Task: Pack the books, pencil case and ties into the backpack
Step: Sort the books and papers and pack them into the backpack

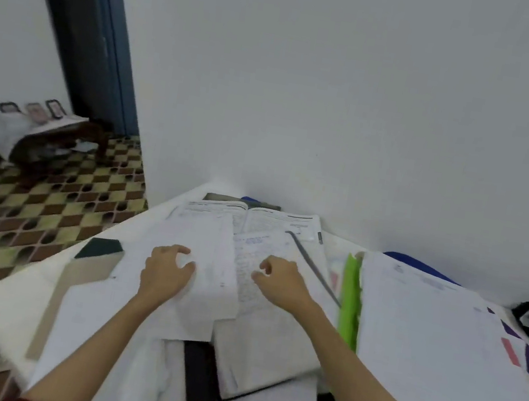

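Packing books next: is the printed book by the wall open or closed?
Open. The printed book lies flat with two pages spread either side of a centre fold; loose papers cover its near part.

Two hands, left hand (166,271) and right hand (281,281), one open printed book (250,217), one green folder (350,297), one pen (313,267), three picture frames (33,110).

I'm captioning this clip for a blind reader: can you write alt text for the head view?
Two hands, left hand and right hand, rest with curled fingers on loose papers over an open book on a cluttered white table. A green folder and a paper stack lie to the right, against a white wall.
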A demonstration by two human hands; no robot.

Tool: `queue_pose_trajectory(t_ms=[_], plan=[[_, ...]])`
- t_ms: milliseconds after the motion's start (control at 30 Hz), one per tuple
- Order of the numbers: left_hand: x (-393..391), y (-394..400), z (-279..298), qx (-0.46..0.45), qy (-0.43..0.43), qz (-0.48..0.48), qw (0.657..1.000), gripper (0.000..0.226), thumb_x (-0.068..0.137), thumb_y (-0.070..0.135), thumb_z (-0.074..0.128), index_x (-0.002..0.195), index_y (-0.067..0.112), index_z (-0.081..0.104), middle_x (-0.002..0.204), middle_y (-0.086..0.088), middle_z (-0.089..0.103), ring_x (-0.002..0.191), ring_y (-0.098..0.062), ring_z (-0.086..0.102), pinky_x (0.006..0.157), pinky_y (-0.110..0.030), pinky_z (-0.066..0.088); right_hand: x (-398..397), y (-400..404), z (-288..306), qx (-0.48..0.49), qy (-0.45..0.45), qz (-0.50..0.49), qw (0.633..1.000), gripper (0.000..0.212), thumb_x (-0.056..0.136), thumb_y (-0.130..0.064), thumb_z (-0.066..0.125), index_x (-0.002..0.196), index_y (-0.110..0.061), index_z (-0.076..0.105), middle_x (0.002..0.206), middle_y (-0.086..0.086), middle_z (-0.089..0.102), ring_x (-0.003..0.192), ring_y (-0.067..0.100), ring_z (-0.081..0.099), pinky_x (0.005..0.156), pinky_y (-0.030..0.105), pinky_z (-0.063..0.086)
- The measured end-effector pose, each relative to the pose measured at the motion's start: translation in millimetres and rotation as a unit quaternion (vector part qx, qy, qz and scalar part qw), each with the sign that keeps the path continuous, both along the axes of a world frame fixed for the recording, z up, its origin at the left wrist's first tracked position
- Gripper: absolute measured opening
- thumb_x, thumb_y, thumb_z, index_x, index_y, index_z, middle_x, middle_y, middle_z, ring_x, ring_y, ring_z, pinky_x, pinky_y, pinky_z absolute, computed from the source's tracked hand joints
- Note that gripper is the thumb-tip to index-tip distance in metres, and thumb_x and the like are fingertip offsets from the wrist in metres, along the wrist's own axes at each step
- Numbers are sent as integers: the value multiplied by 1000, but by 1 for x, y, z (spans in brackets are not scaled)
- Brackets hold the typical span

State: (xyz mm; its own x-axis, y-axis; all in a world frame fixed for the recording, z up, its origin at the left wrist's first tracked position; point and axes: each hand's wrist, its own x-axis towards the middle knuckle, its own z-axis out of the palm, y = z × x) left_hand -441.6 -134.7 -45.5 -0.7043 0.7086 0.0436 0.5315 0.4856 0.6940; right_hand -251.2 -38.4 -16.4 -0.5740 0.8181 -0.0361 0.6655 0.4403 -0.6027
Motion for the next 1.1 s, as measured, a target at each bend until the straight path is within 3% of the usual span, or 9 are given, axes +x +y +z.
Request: queue_pose_trajectory(t_ms=[100,167,333,467,533,633,800,933,1100], plan=[[-38,-32,-18,-54,-23,74,995,45,89,39,57,128,21,48,136,-14,45,124,-34,42,102,-45,36,-42,-13,-22,-76,-1,7,997,47,93,-35,53,124,0,50,128,13,53,120,28,47,88,26,37],[-48,-44,-26,-68,-56,89,992,47,90,42,54,131,21,44,137,-14,44,126,-35,39,103,-48,32,-56,-18,-31,-72,22,-26,997,52,92,-37,55,127,1,45,131,15,49,123,29,44,93,30,37],[-55,-49,-28,-44,-68,112,990,44,90,39,55,129,21,44,134,-12,46,124,-34,40,99,-47,31,-82,-29,-33,-215,187,-126,950,58,83,-32,70,124,-1,44,122,8,52,115,26,52,83,27,42],[-56,-38,-22,22,-152,105,982,49,87,32,62,129,16,43,133,-13,47,117,-32,47,101,-44,38,-81,-30,-32,-297,240,-155,911,36,80,-10,70,112,1,58,113,13,64,101,29,62,90,41,52],[-55,-33,-17,10,-181,89,979,51,87,32,62,131,13,43,134,-13,46,117,-31,47,99,-40,39,-73,-28,-21,-331,275,-149,890,28,82,4,62,110,0,60,106,12,64,93,28,62,82,37,53],[-48,-22,-11,-26,-146,63,987,53,86,39,60,131,16,44,135,-10,47,121,-32,46,103,-45,38,-49,-15,3,-315,317,-148,882,27,84,10,54,105,-8,58,104,14,63,90,28,61,77,35,53],[5,15,16,71,-120,-62,988,36,92,30,55,124,14,54,124,-1,54,118,-21,50,92,-28,39,46,21,41,-335,401,-176,834,29,89,8,52,115,-3,57,108,15,65,88,29,63,69,36,52],[82,55,35,129,-142,-202,961,19,95,27,52,109,17,60,114,4,60,111,-15,54,83,-19,39,147,36,45,-313,399,-236,829,31,87,1,57,118,1,59,114,16,66,102,31,64,78,39,52],[182,94,28,-9,-177,-338,924,56,93,45,49,140,17,36,142,-7,41,128,-20,42,91,-22,33,250,28,26,-286,349,-343,824,30,85,3,59,114,7,58,114,20,65,90,31,65,78,38,53]])
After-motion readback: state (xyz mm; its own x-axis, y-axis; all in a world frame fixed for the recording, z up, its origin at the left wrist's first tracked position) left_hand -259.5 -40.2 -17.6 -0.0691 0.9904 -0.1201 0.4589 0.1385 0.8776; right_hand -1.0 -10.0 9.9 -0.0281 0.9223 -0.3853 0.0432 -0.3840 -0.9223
